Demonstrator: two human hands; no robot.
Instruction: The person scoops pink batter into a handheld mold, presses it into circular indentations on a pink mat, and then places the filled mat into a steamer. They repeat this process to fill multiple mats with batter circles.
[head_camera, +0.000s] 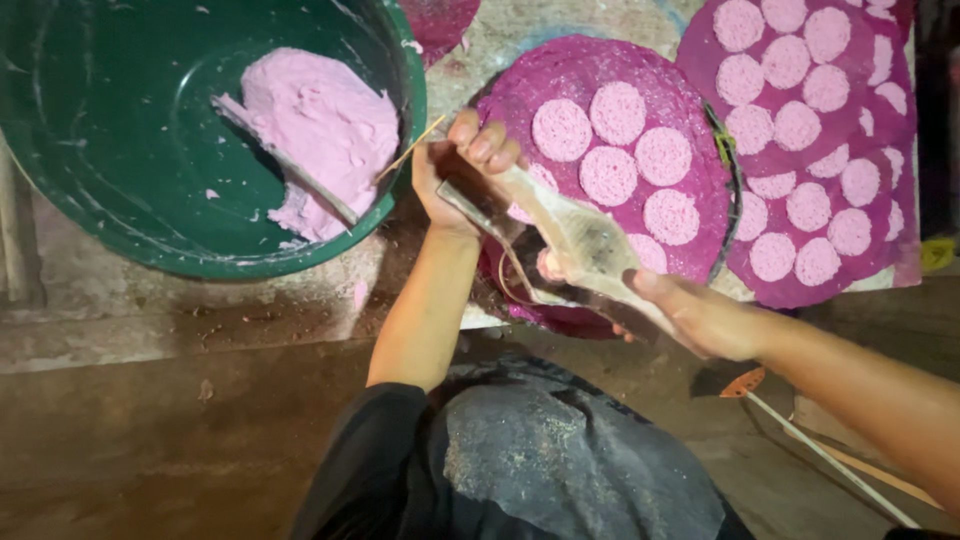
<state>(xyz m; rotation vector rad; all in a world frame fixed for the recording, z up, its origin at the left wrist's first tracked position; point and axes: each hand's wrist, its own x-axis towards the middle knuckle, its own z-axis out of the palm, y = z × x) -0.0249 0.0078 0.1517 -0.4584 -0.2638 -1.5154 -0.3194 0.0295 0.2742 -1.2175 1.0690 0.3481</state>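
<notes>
Down low, the person's left hand (462, 170) was closed around the upper end of a clear, smeared plastic bag (575, 240), with a thin stick (410, 152) poking out from that hand toward the green basin (130, 230) just beside it. The right hand (695, 318) gripped the bag's lower end, so the bag stretched slantwise between the two hands. Beyond the bag lay a round magenta mat (690, 140) covered with pale pink discs (608, 176), and a second such mat (900, 130) sat farther out past the right hand. Inside the basin, a mound of pink paste (325, 125) held a flat scraper (290, 175).
</notes>
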